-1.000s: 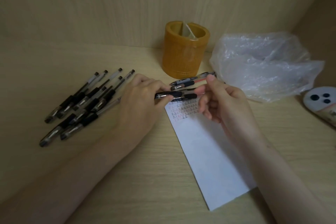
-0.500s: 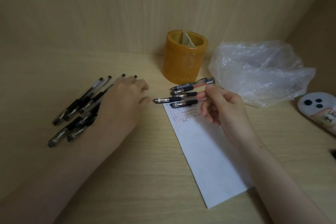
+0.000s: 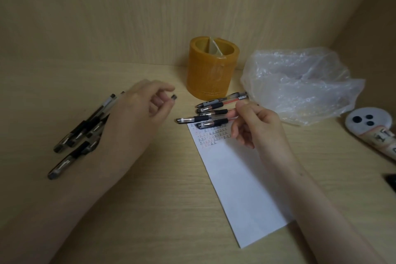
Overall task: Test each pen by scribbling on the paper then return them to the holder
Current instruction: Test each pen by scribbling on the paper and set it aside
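Pens: light, stiff, smooth, likely to roll; take each by its black rubber grip. Count: at least four laid pens (image 3: 214, 111) between holder (image 3: 212, 70) and paper (image 3: 235, 178), with your right hand (image 3: 257, 124) pinching the tail of the nearest pen (image 3: 192, 119). The left pile (image 3: 81, 133) shows at least five, your forearm hiding the rest, and your left hand (image 3: 139, 113) is curled round a picked pen (image 3: 174, 97).

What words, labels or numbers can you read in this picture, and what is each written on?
Paper: rows of small black and red marks, seemingly "正".
Red pen clip: white print, too blurred to read.
White item: dark letters, blurred and cut off.
Holder: faint relief, unreadable.
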Tool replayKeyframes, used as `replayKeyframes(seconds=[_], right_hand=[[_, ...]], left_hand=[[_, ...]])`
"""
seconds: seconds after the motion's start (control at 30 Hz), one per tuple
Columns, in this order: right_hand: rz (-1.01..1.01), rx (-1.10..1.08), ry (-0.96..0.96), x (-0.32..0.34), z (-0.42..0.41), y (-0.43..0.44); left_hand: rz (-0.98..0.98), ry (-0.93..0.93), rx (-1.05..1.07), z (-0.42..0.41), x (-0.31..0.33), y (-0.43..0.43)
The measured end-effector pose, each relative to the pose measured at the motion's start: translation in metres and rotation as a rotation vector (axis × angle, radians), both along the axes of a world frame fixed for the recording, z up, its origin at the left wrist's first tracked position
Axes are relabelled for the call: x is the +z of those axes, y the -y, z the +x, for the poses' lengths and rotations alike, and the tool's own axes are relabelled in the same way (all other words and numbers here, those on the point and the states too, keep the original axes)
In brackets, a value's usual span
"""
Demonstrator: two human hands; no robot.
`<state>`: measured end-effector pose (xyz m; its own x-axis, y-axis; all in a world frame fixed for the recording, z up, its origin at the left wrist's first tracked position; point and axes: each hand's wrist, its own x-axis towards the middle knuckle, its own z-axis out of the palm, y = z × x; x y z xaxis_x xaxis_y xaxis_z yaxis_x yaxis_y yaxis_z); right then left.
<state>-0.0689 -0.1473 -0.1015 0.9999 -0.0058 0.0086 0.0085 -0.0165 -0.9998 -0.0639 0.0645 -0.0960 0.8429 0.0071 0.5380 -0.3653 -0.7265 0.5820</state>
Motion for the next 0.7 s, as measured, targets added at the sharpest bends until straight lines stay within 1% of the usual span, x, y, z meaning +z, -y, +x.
replayKeyframes(seconds=[0.07, 0.17, 0.2, 0.27, 0.4, 0.5, 0.6, 0.7], right_hand=[[-0.020, 0.080, -0.004, 0.000, -0.003, -0.003], [-0.036, 0.273, -0.030, 0.001, -0.011, -0.010], [-0.051, 0.344, -0.036, 0.001, -0.014, -0.013], [-0.098, 0.458, -0.034, 0.000, -0.017, -0.016], [-0.131, 0.518, 0.010, -0.001, -0.019, -0.018], [-0.051, 0.447, 0.019, 0.000, -0.017, -0.017], [0.083, 0.272, 0.046, 0.003, -0.011, -0.012], [0.090, 0.168, 0.076, 0.005, -0.007, -0.005]], left_hand=[[-0.257, 0.018, -0.071, -0.008, 0.015, 0.007], [-0.651, -0.084, -0.226, -0.018, 0.028, 0.015], [-0.726, -0.132, -0.261, -0.020, 0.028, 0.017], [-0.791, -0.217, -0.289, -0.020, 0.023, 0.020], [-0.870, -0.308, -0.308, -0.017, 0.012, 0.024], [-0.848, -0.350, -0.337, -0.015, 0.005, 0.024], [-0.626, -0.474, -0.358, -0.018, -0.004, 0.026], [-0.476, -0.594, -0.457, -0.026, -0.010, 0.035]])
